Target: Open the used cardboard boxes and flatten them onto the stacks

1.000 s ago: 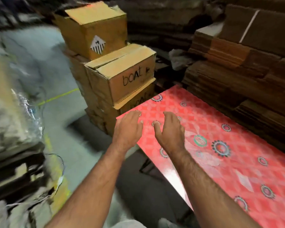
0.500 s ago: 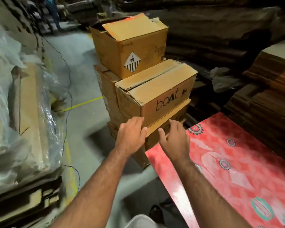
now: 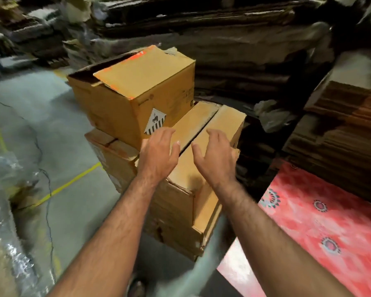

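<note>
Both hands reach forward in the head view, our only view. Our left hand [image 3: 159,155] has its fingers spread and loosely bent, gripping nothing; our right hand [image 3: 216,159] is likewise spread, fingers slightly curled, empty. Whether either palm touches cardboard we cannot tell.

Directly beneath both hands lies the long tan cardboard box with a centre seam between its two top flaps [image 3: 201,133]; the seam runs between the two hands. Beyond and to the left of the left hand stands the larger tan cardboard box with a diamond hazard label and orange-smeared top flap [image 3: 137,93], its label just beyond the left fingertips and its far flap lifted. Under the long box sits a lower pile of worn brown cartons [image 3: 176,221]. To the right of the right hand extends the red patterned sheet with ring motifs [image 3: 319,228], and beyond it rise the dark stacks of flattened corrugated board [image 3: 341,136]. Left of the left arm we see grey concrete floor with a yellow line [image 3: 69,185].

We judge the step to be taking hold of the long box. Risks: pulling it may drag the pile beneath askew, since the cartons sit unevenly; the taller labelled box, standing just beside, may tip if brushed by the left hand.
</note>
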Demonstrator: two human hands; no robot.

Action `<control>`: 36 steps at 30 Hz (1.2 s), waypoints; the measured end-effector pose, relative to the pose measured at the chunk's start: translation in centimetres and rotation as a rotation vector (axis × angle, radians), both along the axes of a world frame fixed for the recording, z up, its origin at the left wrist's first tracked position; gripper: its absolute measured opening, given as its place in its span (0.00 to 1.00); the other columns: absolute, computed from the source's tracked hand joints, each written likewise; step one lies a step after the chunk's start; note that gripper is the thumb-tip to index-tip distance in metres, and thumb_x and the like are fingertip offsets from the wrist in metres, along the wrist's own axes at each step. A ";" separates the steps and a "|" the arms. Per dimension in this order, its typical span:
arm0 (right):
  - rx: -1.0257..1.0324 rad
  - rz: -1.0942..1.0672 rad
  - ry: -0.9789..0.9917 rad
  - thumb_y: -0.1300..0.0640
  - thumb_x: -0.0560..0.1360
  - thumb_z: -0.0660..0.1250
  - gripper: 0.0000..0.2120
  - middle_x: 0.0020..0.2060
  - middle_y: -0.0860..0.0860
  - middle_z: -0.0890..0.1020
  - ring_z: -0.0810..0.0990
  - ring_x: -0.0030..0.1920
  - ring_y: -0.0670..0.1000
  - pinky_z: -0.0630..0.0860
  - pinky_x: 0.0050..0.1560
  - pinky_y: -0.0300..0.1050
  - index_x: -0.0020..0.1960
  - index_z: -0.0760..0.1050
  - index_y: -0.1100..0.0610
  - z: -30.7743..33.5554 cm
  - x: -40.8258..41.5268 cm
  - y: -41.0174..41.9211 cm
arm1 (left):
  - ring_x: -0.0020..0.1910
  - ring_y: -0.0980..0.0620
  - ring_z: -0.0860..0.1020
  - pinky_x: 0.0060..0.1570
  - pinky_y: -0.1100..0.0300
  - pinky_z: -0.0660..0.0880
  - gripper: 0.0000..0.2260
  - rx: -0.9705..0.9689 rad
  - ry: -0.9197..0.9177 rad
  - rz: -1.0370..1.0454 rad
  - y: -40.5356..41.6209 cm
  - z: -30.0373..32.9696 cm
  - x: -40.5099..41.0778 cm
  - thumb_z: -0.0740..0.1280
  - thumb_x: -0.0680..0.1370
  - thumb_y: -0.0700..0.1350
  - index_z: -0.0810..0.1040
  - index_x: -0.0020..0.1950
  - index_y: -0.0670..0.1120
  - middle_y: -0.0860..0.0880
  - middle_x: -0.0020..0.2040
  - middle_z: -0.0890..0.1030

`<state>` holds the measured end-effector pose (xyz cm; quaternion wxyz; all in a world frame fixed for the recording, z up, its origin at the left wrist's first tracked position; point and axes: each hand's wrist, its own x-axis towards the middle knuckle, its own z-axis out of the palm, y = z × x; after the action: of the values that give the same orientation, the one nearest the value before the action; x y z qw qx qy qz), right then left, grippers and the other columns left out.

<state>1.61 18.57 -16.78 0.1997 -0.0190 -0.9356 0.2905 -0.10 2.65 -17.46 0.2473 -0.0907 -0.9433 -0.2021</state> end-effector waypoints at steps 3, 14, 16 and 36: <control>-0.020 -0.091 0.004 0.43 0.81 0.64 0.27 0.70 0.50 0.73 0.70 0.71 0.51 0.67 0.67 0.54 0.75 0.68 0.55 0.6 -3.3 -4.9 | 0.59 0.47 0.78 0.56 0.48 0.72 0.16 0.021 0.116 -0.108 -4.7 0.8 -4.5 0.62 0.82 0.50 0.76 0.66 0.45 0.47 0.61 0.80; -0.102 -0.250 0.032 0.33 0.79 0.62 0.36 0.75 0.52 0.67 0.68 0.73 0.54 0.70 0.67 0.60 0.78 0.62 0.54 6.3 -13.4 -22.3 | 0.60 0.43 0.72 0.60 0.44 0.67 0.16 0.084 0.533 -0.051 -22.4 7.9 -16.3 0.64 0.81 0.50 0.77 0.64 0.43 0.41 0.62 0.77; -0.149 -0.304 -0.009 0.30 0.77 0.63 0.43 0.79 0.54 0.62 0.65 0.76 0.56 0.71 0.68 0.65 0.80 0.55 0.55 6.6 -14.7 -23.7 | 0.64 0.43 0.71 0.63 0.45 0.65 0.19 0.137 0.490 0.089 -25.2 8.9 -18.4 0.61 0.83 0.54 0.74 0.69 0.45 0.42 0.67 0.74; -1.053 -0.248 0.038 0.31 0.62 0.75 0.45 0.63 0.45 0.77 0.78 0.61 0.50 0.81 0.59 0.61 0.75 0.64 0.39 7.0 -17.3 -25.4 | 0.52 0.57 0.75 0.39 0.56 0.75 0.38 1.210 -0.189 -0.005 -31.5 9.5 -24.7 0.82 0.66 0.55 0.64 0.68 0.52 0.50 0.60 0.73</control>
<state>-15.68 -6.85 -9.75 0.2128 -0.2215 -0.6503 0.6948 -24.78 -28.89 -8.00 0.1698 0.0819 -0.6789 -0.7096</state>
